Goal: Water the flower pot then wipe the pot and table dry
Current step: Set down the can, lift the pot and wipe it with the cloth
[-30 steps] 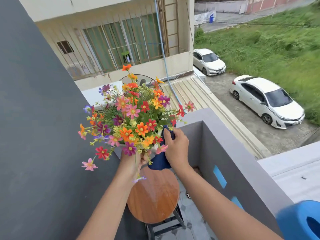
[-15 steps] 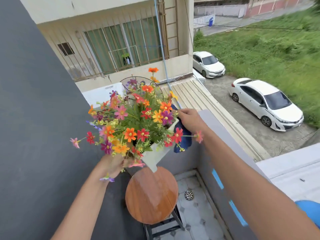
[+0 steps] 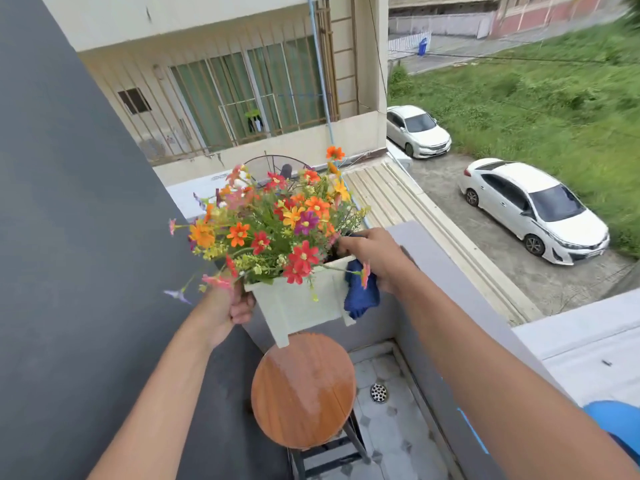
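A white square flower pot [image 3: 298, 303] full of orange, red and purple flowers [image 3: 277, 226] hangs in the air above a small round wooden table [image 3: 303, 393]. My left hand [image 3: 232, 303] grips the pot's left corner near the rim. My right hand [image 3: 375, 254] presses a dark blue cloth [image 3: 360, 294] against the pot's right side, near the top edge. The tabletop shines wet on its right half. The pot's far side is hidden behind the flowers.
A dark grey wall [image 3: 86, 237] runs along the left. A grey balcony parapet [image 3: 460, 306] rises on the right, with a tiled floor and a drain [image 3: 379, 393] below. A blue container [image 3: 620, 427] shows at the right edge. Cars are parked far below.
The pot has turned in my hands so a flat side faces me. My right hand moved with the cloth from the pot's back corner to its right side.
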The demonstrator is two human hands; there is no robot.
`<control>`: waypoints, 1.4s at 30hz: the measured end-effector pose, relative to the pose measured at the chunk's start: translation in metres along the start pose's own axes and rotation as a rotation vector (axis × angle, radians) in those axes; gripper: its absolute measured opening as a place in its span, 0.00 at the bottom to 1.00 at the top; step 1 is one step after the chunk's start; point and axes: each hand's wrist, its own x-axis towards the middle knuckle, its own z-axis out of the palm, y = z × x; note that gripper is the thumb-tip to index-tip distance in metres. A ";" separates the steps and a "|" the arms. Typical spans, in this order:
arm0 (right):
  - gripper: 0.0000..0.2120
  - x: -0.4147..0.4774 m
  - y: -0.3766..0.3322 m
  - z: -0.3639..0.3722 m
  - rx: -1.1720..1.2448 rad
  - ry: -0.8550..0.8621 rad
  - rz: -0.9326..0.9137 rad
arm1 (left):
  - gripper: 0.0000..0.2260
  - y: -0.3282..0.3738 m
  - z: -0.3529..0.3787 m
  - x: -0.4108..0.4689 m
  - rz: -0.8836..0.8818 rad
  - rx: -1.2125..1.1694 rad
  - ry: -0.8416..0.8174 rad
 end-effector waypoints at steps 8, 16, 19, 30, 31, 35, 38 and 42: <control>0.09 -0.008 0.016 0.028 0.264 0.308 -0.072 | 0.10 -0.015 0.054 -0.037 0.054 0.194 0.262; 0.19 -0.027 0.030 0.054 0.083 0.356 -0.304 | 0.18 -0.015 0.106 -0.056 0.035 0.159 0.170; 0.21 -0.033 0.039 0.061 0.073 0.378 -0.322 | 0.18 -0.011 0.108 -0.055 0.040 0.237 0.236; 0.19 -0.033 0.031 0.063 0.023 0.242 -0.516 | 0.13 0.004 0.083 -0.048 -0.048 0.227 0.142; 0.19 -0.031 0.029 0.063 -0.010 0.254 -0.548 | 0.12 0.005 0.081 -0.048 -0.053 0.200 0.129; 0.07 -0.003 0.016 0.055 -0.142 0.358 -0.620 | 0.10 0.005 0.079 -0.053 -0.067 0.122 0.059; 0.03 0.021 0.015 0.040 -0.203 0.449 -0.551 | 0.10 0.006 0.080 -0.059 -0.057 0.066 0.029; 0.08 0.032 0.038 0.034 -0.229 0.459 -0.337 | 0.08 0.004 0.077 -0.058 -0.047 0.015 0.026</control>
